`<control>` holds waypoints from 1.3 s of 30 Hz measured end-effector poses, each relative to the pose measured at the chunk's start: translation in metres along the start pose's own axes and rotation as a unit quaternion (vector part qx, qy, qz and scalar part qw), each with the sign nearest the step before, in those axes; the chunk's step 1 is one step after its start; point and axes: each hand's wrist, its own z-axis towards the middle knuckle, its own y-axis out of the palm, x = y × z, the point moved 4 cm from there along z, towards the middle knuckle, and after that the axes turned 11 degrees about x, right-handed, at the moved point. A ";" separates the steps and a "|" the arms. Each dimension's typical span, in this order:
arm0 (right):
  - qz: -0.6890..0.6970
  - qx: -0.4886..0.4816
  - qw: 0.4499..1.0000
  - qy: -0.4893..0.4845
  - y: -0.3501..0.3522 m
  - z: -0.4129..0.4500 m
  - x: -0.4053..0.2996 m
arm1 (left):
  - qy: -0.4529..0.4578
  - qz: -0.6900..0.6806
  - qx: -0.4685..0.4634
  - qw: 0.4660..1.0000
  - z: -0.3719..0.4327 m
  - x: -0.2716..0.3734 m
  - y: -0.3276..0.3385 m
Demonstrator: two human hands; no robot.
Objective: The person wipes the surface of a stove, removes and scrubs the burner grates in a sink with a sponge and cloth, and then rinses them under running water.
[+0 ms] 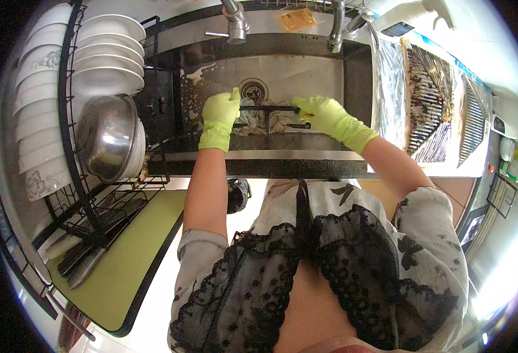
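Observation:
Yellow-green rubber gloves cover both my hands. My left hand [219,114] is closed on the left end of a black metal stove grate [267,108]. The fingers of my right hand [327,114] grip its right end. The grate spans the front part of a stainless steel sink [303,70], with short prongs pointing inward. Below it lies a crumpled wet cloth [281,121], partly hidden by the bars. Just behind my left hand is the drain strainer [253,90], holding dark scraps. Foam and brown drops spot the sink's left side.
A faucet [236,24] and a flexible spout [337,26] hang over the sink's back. Greasy range hood filters [426,97] lie on plastic at right, near a spray bottle [411,17]. Left stand racked bowls [109,53], a steel basin [104,137], knives [86,264] and a green board [131,273].

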 end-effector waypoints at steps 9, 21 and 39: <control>0.056 0.098 0.993 -0.044 0.018 0.024 -0.014 | -0.032 0.014 0.004 0.999 0.007 -0.016 0.008; 0.522 0.140 0.815 0.210 -0.010 -0.011 0.037 | 0.158 0.097 -0.102 0.977 -0.001 0.064 0.001; 0.127 0.187 0.946 0.232 0.009 0.026 -0.024 | -0.069 -0.057 -0.202 0.975 0.010 0.071 0.062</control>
